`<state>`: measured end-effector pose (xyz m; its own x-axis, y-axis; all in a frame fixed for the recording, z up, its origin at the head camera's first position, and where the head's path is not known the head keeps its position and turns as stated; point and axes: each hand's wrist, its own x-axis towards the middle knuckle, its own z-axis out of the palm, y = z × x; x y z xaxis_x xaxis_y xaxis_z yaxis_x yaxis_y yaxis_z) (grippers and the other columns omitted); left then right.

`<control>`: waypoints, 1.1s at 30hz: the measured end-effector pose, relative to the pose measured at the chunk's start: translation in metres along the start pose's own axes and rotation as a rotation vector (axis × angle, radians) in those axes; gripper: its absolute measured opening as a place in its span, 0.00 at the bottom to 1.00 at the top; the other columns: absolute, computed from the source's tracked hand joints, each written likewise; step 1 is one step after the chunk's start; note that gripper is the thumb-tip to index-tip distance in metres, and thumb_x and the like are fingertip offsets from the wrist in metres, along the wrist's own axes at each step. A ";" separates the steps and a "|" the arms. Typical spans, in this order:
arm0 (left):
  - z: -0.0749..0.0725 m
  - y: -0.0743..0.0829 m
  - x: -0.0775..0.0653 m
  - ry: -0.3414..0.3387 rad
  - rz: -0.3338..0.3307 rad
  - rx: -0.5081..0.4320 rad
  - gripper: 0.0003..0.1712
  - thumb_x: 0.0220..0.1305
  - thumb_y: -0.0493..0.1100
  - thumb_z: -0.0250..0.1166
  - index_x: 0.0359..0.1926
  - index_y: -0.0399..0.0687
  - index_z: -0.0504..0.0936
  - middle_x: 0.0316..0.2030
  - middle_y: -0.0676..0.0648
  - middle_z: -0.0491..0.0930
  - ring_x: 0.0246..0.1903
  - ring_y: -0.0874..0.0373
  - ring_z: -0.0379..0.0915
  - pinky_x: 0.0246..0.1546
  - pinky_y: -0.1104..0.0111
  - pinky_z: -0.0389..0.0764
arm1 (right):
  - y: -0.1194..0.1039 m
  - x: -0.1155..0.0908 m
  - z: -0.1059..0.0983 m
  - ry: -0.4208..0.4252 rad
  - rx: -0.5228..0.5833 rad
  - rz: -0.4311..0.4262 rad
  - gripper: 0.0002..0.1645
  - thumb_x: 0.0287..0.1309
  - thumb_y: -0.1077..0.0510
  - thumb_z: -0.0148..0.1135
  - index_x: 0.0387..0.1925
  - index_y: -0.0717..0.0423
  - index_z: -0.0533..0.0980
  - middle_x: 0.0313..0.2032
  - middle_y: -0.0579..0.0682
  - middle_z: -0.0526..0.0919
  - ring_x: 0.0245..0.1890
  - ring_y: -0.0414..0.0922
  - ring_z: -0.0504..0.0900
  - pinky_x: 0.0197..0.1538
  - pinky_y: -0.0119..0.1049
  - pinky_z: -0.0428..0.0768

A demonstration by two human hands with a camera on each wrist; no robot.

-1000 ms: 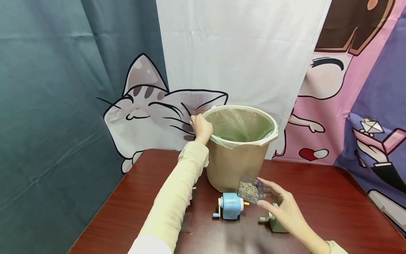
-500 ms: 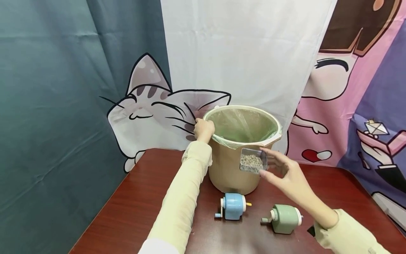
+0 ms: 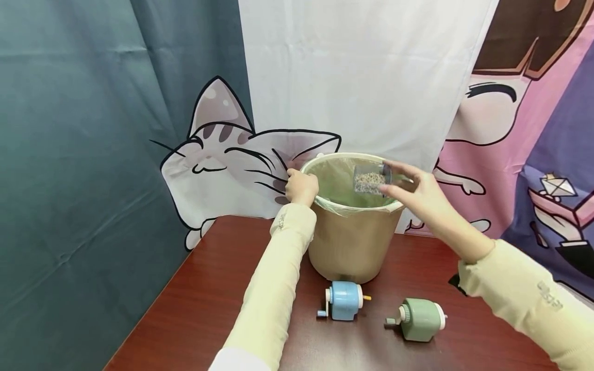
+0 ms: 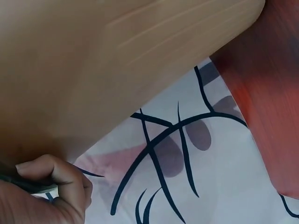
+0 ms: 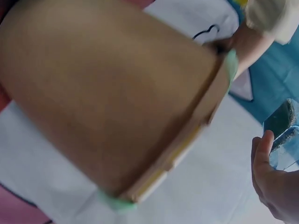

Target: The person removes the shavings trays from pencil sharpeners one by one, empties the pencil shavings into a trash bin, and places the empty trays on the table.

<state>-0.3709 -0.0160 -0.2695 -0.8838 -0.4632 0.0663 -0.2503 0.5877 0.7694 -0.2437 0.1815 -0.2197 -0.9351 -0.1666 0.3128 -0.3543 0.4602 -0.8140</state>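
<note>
A beige bin [image 3: 352, 242] with a white rim and thin green liner stands at the back of the table. At its left rim my left hand [image 3: 302, 187] grips the edge; the left wrist view shows that hand [image 4: 56, 191] with fingers bent over the rim. My right hand [image 3: 419, 193] pinches a small clear plastic box [image 3: 368, 180] by its right end, thumb below and fingers above. Pencil shavings lie in the box, which appears over the bin's mouth in the head view. In the right wrist view the box [image 5: 284, 121] is partly cut off.
A blue crank pencil sharpener [image 3: 345, 300] with a yellow pencil end showing stands in front of the bin. To its right is a green crank sharpener [image 3: 421, 320]. The reddish-brown table [image 3: 223, 288] backs onto a printed cartoon curtain [image 3: 362, 77].
My right hand has lifted the box of shavings from low in front of the bin up to its opening. My left hand has stayed at the rim. The green sharpener has come into fuller view.
</note>
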 end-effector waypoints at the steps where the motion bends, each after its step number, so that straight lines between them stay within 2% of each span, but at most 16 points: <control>1: 0.000 0.000 0.000 -0.004 -0.002 0.012 0.23 0.64 0.48 0.52 0.53 0.36 0.65 0.47 0.35 0.79 0.47 0.41 0.77 0.46 0.53 0.78 | -0.001 0.006 -0.003 -0.004 -0.019 0.014 0.37 0.61 0.52 0.59 0.69 0.53 0.59 0.64 0.58 0.67 0.40 0.18 0.75 0.48 0.20 0.71; 5: -0.001 0.001 0.001 -0.024 -0.005 0.064 0.24 0.65 0.49 0.52 0.54 0.37 0.65 0.48 0.36 0.79 0.49 0.42 0.77 0.47 0.54 0.77 | -0.005 0.028 -0.014 -0.013 -0.088 0.032 0.38 0.60 0.51 0.59 0.69 0.53 0.59 0.65 0.58 0.66 0.39 0.18 0.74 0.51 0.25 0.71; 10: 0.000 0.000 0.003 -0.036 -0.001 0.126 0.23 0.63 0.49 0.52 0.54 0.39 0.65 0.48 0.39 0.80 0.49 0.44 0.77 0.47 0.56 0.78 | -0.008 0.054 -0.023 -0.024 -0.144 0.044 0.37 0.59 0.54 0.59 0.67 0.57 0.61 0.65 0.58 0.67 0.40 0.20 0.74 0.47 0.18 0.71; 13: 0.000 0.001 0.002 -0.035 -0.006 0.127 0.23 0.63 0.49 0.52 0.53 0.39 0.65 0.47 0.39 0.81 0.49 0.44 0.77 0.47 0.56 0.77 | -0.008 0.066 -0.026 -0.032 -0.165 0.037 0.37 0.58 0.55 0.60 0.67 0.57 0.61 0.64 0.59 0.67 0.46 0.27 0.76 0.44 0.15 0.71; 16: 0.000 0.003 0.001 -0.042 -0.006 0.126 0.23 0.63 0.49 0.52 0.53 0.40 0.65 0.48 0.39 0.80 0.49 0.44 0.77 0.47 0.56 0.77 | -0.008 0.077 -0.030 -0.036 -0.183 0.031 0.37 0.57 0.56 0.60 0.67 0.58 0.61 0.63 0.61 0.68 0.48 0.31 0.77 0.52 0.24 0.73; 18: 0.000 0.005 0.000 -0.041 -0.002 0.129 0.23 0.64 0.50 0.53 0.54 0.40 0.65 0.47 0.39 0.81 0.48 0.44 0.78 0.47 0.56 0.78 | -0.007 0.083 -0.033 -0.040 -0.197 0.029 0.37 0.57 0.55 0.60 0.67 0.58 0.61 0.62 0.62 0.68 0.46 0.29 0.76 0.58 0.33 0.71; 20: 0.001 0.006 0.000 -0.028 0.007 0.121 0.23 0.64 0.50 0.53 0.54 0.40 0.64 0.46 0.39 0.81 0.47 0.44 0.78 0.46 0.57 0.78 | -0.006 0.090 -0.038 -0.047 -0.217 0.023 0.37 0.57 0.55 0.60 0.67 0.59 0.61 0.62 0.62 0.68 0.41 0.24 0.75 0.59 0.38 0.70; 22: 0.003 0.007 0.000 -0.006 0.018 0.116 0.23 0.63 0.50 0.54 0.53 0.40 0.64 0.45 0.39 0.81 0.45 0.45 0.79 0.44 0.57 0.79 | -0.006 0.096 -0.043 -0.060 -0.245 0.020 0.37 0.57 0.55 0.60 0.67 0.60 0.61 0.62 0.63 0.68 0.37 0.22 0.73 0.56 0.34 0.71; 26: 0.005 0.008 0.000 0.032 0.031 0.105 0.23 0.62 0.49 0.56 0.52 0.41 0.64 0.43 0.41 0.82 0.44 0.45 0.80 0.43 0.57 0.80 | -0.008 0.108 -0.056 -0.121 -0.330 0.010 0.37 0.58 0.55 0.58 0.66 0.64 0.61 0.60 0.67 0.68 0.39 0.27 0.75 0.45 0.24 0.71; 29: 0.005 0.008 0.000 0.035 0.025 0.116 0.22 0.62 0.49 0.56 0.52 0.41 0.65 0.44 0.41 0.82 0.44 0.45 0.80 0.43 0.57 0.79 | -0.013 0.115 -0.063 -0.187 -0.397 0.008 0.37 0.58 0.55 0.57 0.65 0.68 0.61 0.59 0.69 0.67 0.41 0.36 0.75 0.45 0.29 0.72; 33: 0.003 0.006 0.000 0.024 0.016 0.129 0.23 0.62 0.49 0.56 0.53 0.41 0.65 0.45 0.41 0.82 0.46 0.45 0.79 0.44 0.57 0.79 | -0.024 0.125 -0.065 -0.262 -0.492 0.002 0.37 0.57 0.55 0.58 0.64 0.70 0.61 0.58 0.70 0.66 0.36 0.36 0.74 0.50 0.43 0.72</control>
<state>-0.3739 -0.0104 -0.2668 -0.8785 -0.4684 0.0944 -0.2867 0.6748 0.6800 -0.3514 0.2068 -0.1296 -0.9289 -0.3475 0.1279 -0.3653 0.8034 -0.4703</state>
